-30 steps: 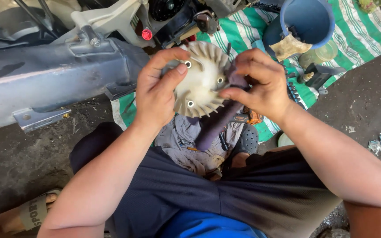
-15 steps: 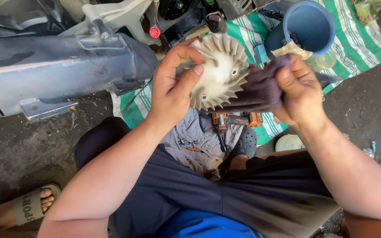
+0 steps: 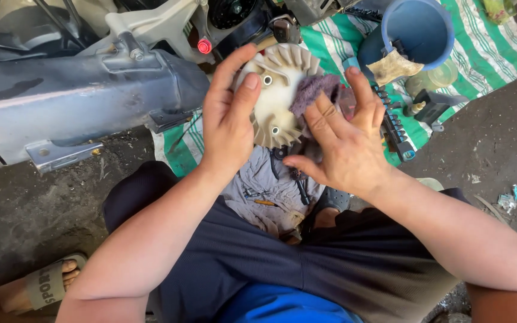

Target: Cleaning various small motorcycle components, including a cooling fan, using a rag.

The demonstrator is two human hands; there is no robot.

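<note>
Since half second ago, right hand (image 3: pixel 345 149) flattened, fingers splayed, pressing purple rag (image 3: pixel 311 91) onto cream fan wheel (image 3: pixel 276 96). Left hand (image 3: pixel 230 116) clamps wheel's left edge, above lap. Risk imo: thin fins snagging rag, wheel slipping onto dirt floor.

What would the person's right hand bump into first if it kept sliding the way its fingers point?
Probably the blue bucket. The right hand, pressing a purple rag on the cream fan wheel, points up and slightly right, toward the bucket on the striped mat. Depth is unclear, so it might pass above it.
</note>
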